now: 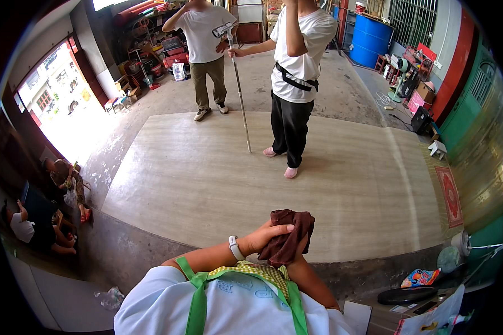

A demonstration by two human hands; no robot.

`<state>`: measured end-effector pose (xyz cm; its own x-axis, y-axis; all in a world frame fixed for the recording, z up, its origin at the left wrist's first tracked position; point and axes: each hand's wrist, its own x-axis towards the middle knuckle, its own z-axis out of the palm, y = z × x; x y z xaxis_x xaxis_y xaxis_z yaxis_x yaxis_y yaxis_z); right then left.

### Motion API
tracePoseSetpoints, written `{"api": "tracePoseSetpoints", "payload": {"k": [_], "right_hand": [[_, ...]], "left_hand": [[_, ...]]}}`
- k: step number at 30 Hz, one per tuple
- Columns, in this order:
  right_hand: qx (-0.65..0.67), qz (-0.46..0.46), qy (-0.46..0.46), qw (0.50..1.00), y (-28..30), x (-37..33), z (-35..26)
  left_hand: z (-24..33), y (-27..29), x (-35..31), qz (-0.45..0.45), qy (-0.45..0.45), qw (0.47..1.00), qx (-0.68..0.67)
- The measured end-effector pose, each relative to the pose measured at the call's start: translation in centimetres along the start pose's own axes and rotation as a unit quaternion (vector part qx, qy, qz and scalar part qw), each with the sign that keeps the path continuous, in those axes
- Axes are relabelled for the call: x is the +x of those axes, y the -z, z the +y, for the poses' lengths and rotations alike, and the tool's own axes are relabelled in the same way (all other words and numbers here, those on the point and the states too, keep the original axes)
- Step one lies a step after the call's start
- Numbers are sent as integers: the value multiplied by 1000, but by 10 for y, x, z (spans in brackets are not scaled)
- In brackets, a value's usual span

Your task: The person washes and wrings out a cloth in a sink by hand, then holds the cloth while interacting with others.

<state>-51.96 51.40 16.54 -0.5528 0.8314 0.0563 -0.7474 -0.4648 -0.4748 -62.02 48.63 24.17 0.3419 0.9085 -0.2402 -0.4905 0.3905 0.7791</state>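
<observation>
A crumpled dark brown cloth (285, 239) is bunched up in front of my chest, between both hands. My left hand (258, 237) is closed on its left side, the thumb lying across the front and the other fingers out of sight behind the fabric. From the right, my right hand (302, 249) grips the same cloth, its fingers mostly covered by the folds. A white band (236, 248) circles my left wrist. I wear a green-strapped apron (197, 301) over a pale shirt.
A pale sheet floor covering (207, 184) spreads ahead. On it, a person in black trousers (290, 120) holds an upright pole (241, 95); another person (207, 84) stands at its far edge. Seated people (67, 178) are at left. A blue barrel (370, 40) and fan (399, 78) stand far right.
</observation>
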Motion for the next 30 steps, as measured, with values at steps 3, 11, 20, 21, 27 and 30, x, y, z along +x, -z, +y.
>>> {"api": "tracePoseSetpoints", "payload": {"k": [3, 11, 20, 21, 27, 30], "right_hand": [[9, 22, 6, 1000, 6, -1, 3], [-15, 56, 41, 997, -32, -12, -16], [-35, 40, 48, 997, -19, -6, -12], [-78, 51, 73, 993, -24, -7, -13], [-63, 55, 64, 994, -22, -8, -15], [-64, 52, 58, 995, -25, -7, -15]], "left_hand": [[-1, -1, 1, -7, 1, 1000, -2], [-1, -1, 1, -3, 22, 999, -23], [-2, 3, 4, -6, 13, 1000, -18], [-2, 4, 4, -5, 24, 999, -22], [-4, 2, 5, 3, 34, 999, -30], [-5, 3, 6, -2, 35, 999, -25]]}}
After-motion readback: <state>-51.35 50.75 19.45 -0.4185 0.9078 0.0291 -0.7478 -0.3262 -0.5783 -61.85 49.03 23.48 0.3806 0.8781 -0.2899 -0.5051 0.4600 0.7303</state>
